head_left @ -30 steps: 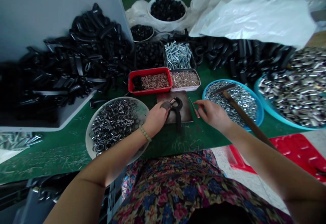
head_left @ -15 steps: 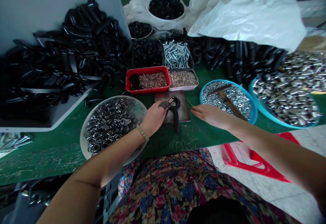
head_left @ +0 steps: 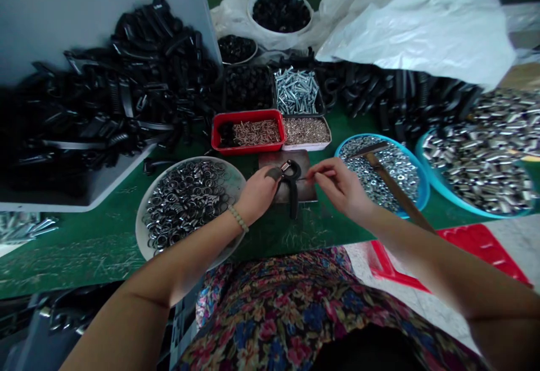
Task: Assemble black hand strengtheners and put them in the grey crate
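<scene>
Surface, green and scratched, carries everything around one metal plate. Far left of the plate stands a grey bin with a heap of black parts. Nearer, left of the plate, is a bowl of rings. Right of the plate is a blue tub of metal bits, with a hammer lying across. Just behind the plate sits a red tray of pins. I think these stand close so they are easy to grab.

The left hand has its fingers curled tight on the black clamp lying on the plate, maybe to stop it sliding. The right hand, at the plate's right edge, has finger and thumb pinched together on a thin rod. I cannot tell if the rod touches the clamp.
</scene>
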Motion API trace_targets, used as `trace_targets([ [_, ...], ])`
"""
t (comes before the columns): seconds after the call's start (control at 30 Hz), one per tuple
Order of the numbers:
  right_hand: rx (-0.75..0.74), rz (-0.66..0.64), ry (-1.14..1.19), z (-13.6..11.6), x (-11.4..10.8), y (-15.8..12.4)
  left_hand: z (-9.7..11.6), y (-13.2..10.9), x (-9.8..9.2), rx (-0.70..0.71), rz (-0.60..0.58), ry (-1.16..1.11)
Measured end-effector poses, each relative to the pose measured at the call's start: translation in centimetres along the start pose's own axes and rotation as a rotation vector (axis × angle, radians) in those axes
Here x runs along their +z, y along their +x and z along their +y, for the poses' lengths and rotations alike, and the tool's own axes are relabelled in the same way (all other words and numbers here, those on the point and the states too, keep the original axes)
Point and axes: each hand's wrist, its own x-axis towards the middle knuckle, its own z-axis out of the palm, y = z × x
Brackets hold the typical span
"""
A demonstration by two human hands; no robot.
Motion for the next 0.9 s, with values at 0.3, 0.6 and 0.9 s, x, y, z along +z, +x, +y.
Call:
trace_targets([
  [0.3, 0.086, 0.082, 0.052, 0.3, 3.0, 1.1, -0.3, -0.2, 0.3, 0.035, 0.021, 0.004],
  [0.6, 0.295, 0.317, 0.416, 1.6, 4.9, 1.4, -0.3, -0.1, 0.3, 0.024, -0.003, 0.052],
  [0.9, 0.340, 0.550, 0.840, 4.8, 4.0, 0.6, 0.4, 0.3, -0.5, -0.041, -0.050, 0.116],
])
